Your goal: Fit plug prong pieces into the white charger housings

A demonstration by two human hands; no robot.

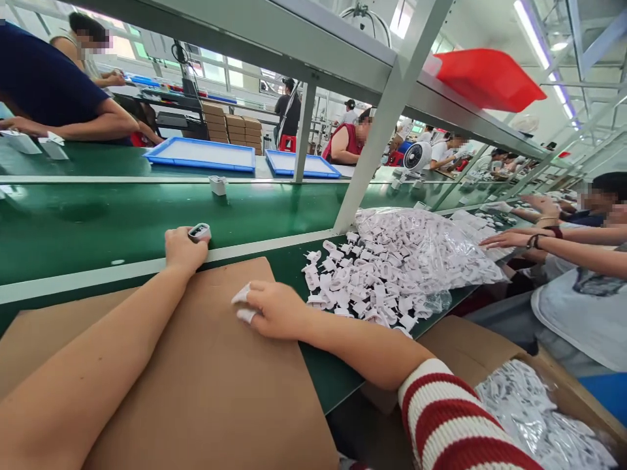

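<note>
My left hand (182,250) reaches forward to the edge of the green conveyor belt (98,225) and is closed on a small white charger shell (199,231). My right hand (272,308) rests on the brown cardboard sheet (206,378), its fingers curled, with white finger cots on the fingertips; nothing shows in it. Just right of that hand lies a pile of white plug parts (372,274) spilling from a clear plastic bag (431,251). My right sleeve (450,418) is red-and-white striped.
Another white shell (217,185) rides the belt further back. Two blue trays (200,155) sit on the far side. A slanted grey frame post (377,130) rises ahead. Co-workers' arms (553,245) reach in at right; a cardboard box of bagged parts (539,411) sits at lower right.
</note>
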